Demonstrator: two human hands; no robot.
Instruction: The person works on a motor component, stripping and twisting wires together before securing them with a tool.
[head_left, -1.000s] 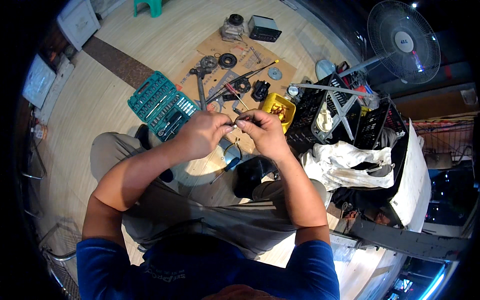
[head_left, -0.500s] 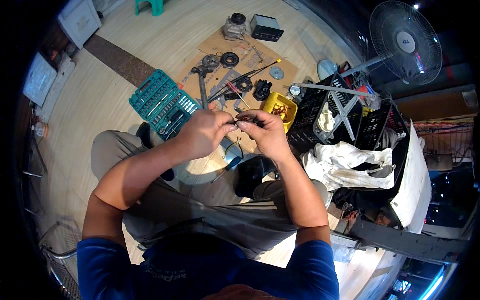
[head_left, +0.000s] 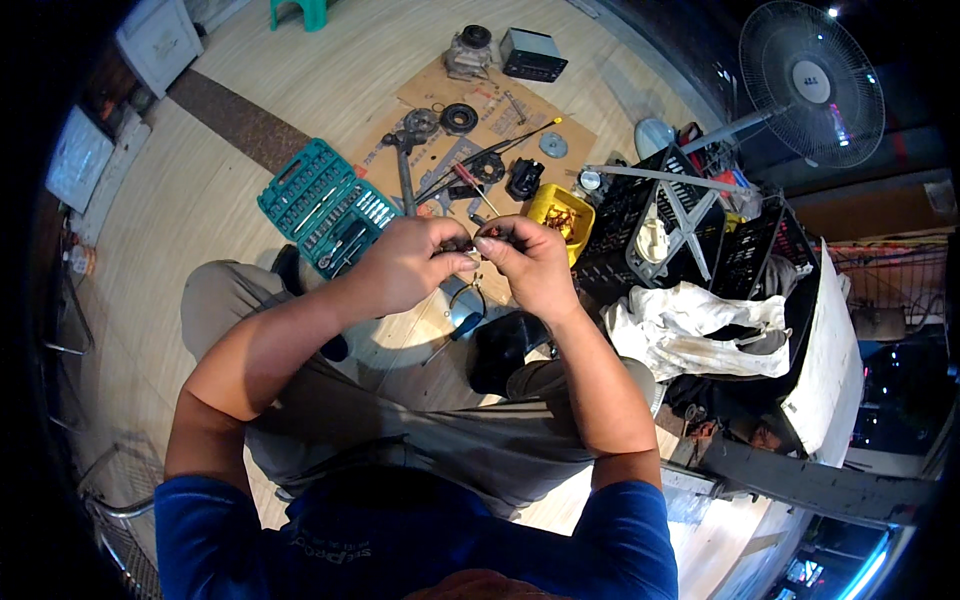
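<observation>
My left hand (head_left: 410,262) and my right hand (head_left: 525,262) meet over my lap, fingertips pinched round a small dark part with a reddish bit (head_left: 488,237); its shape is too small to make out. Beyond them lies a cardboard sheet (head_left: 420,85) with dark ring parts (head_left: 459,119), a red-handled screwdriver (head_left: 466,175) and other pieces. A teal socket set (head_left: 310,170) is open at left. A yellow tub (head_left: 550,200) holds copper-coloured bits. Below my hands lie pliers (head_left: 466,290) and a blue-handled screwdriver (head_left: 465,326).
Black crates (head_left: 610,250) with metal bars and a white cloth (head_left: 680,335) stand at right, below a fan (head_left: 810,80). A grey box unit (head_left: 532,55) and green stool (head_left: 297,12) are farther back. A chair frame (head_left: 125,510) is at lower left.
My fingertips have shifted slightly around the small part, with my right hand a little higher. The things on the floor have not moved.
</observation>
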